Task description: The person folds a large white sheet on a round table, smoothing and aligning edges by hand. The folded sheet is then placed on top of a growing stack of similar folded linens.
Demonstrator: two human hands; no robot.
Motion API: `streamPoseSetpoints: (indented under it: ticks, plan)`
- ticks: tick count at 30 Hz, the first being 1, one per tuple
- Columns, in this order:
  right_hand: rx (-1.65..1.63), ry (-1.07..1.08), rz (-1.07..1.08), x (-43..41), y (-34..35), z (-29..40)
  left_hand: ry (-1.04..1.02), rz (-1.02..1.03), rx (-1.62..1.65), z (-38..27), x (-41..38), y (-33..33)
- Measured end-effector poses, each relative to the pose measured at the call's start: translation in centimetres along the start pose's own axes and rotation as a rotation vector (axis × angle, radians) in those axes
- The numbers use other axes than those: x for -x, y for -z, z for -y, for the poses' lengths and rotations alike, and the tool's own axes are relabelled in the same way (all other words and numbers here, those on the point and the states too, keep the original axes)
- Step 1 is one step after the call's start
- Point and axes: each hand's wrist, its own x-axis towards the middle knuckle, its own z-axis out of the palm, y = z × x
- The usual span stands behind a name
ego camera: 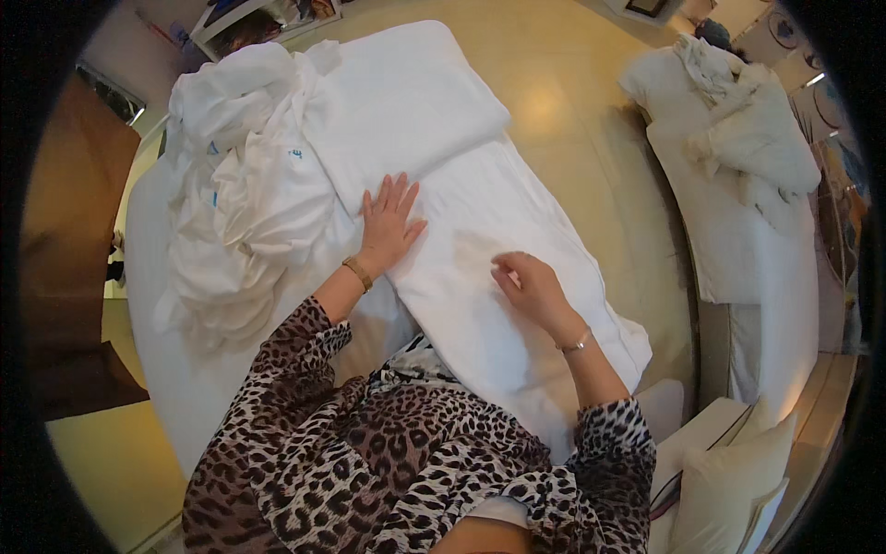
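Note:
A long white cloth (484,201) lies spread before me, its far part folded over into a thick, smooth layer (408,97). My left hand (389,225) rests flat at the near edge of that fold, fingers spread, a gold-coloured watch on the wrist. To the right, my right hand (529,287) is over the cloth with its fingers curled and nothing seen in them; whether it touches the cloth I cannot tell. A crumpled heap of white fabric (256,201) with small blue marks sits left of the fold.
White bedding (159,277) lies under the heap. At the right stands another white-covered bed (734,256) with rumpled cloth (761,131) on it. Pale cushions (727,485) are at the lower right. A brown panel (76,256) stands at the left, a shelf (242,28) at the back.

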Motion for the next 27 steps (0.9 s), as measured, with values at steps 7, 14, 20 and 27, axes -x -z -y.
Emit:
streamPoseSetpoints:
  ticks: [7, 14, 20, 27]
  plan:
    - [0.185, 0.395, -0.077, -13.3, -5.7, 0.6, 0.086, -0.122, -0.059, 0.2, -0.3, 0.4]
    - [0.498, 0.32, -0.113, -20.3, -7.2, -4.9, 0.166, -0.042, 0.021, -2.1, 1.3, 1.3]
    - [0.612, 0.087, -0.173, -20.6, -1.8, -7.9, 0.17, -0.037, 0.041, -3.1, 3.2, 2.2]
    - [0.422, 0.538, -0.097, -22.4, -6.0, -2.1, 0.166, -0.118, 0.03, -2.8, -2.2, 4.5]
